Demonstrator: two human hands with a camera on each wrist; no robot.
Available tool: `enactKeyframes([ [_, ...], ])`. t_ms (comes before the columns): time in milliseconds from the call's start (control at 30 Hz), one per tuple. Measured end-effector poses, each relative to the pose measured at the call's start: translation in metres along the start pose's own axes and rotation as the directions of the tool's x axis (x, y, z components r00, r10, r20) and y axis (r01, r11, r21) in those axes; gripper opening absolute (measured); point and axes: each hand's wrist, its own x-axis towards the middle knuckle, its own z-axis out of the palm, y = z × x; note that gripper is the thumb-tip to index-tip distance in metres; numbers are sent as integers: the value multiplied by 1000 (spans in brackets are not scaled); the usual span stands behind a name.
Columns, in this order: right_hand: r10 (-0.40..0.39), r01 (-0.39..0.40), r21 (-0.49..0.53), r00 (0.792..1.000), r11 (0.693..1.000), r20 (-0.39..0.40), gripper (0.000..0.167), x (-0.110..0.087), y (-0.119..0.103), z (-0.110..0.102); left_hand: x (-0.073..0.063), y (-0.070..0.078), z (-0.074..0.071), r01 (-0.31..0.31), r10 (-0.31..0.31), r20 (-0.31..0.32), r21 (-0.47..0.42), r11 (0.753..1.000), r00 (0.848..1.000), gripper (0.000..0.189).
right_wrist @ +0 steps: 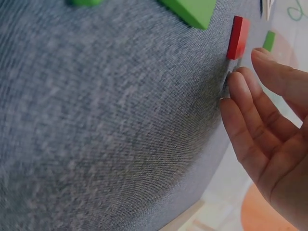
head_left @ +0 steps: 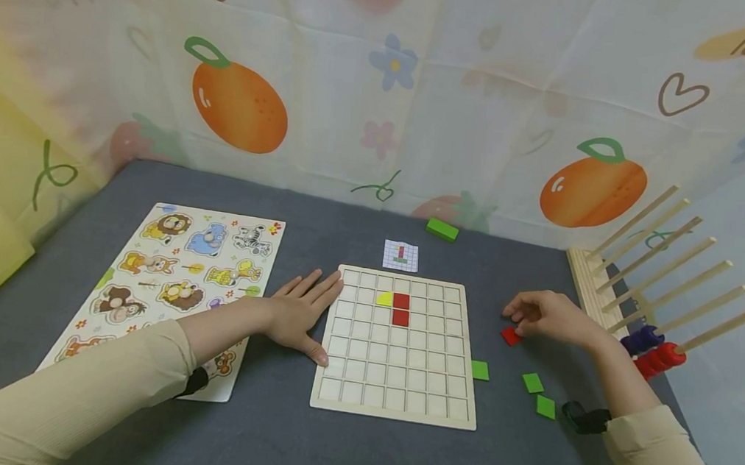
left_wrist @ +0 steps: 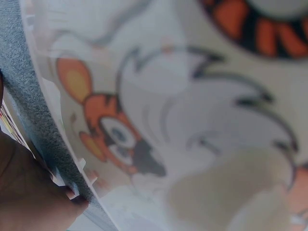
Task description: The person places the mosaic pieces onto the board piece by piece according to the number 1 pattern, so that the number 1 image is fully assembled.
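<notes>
A wooden grid board [head_left: 395,415] lies in the middle of the table. On it sit a yellow rounded piece [head_left: 384,299] and two red square tiles [head_left: 400,318], one below the other. With fingers spread, my left hand [head_left: 299,315] rests against the board's left edge; part of it shows in the left wrist view. My right hand [head_left: 547,318] hovers right of the board beside a loose red tile [head_left: 510,336]. In the right wrist view its fingers are loosely bent next to that red tile [right_wrist: 237,37], with nothing pinched between them.
Green tiles [head_left: 533,383] lie right of the board, one at its edge. A small pattern card [head_left: 400,255] and a green block [head_left: 442,230] are behind it. An animal puzzle board [head_left: 170,296] lies left; a peg rack [head_left: 596,289] with blue and red beads stands right.
</notes>
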Motion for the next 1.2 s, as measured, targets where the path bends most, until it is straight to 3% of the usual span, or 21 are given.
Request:
enactKeyframes([
  [433, 31, -32, 21, 998, 999, 47, 30, 0, 2, 1, -2, 1, 0, 1, -1, -2, -10, 1000, 1000, 122],
  [1200, 42, -41, -34, 999, 999, 29, 20, 7, -2, 6, -1, 1, 0, 3, -3, -5, -3, 1000, 1000, 123],
])
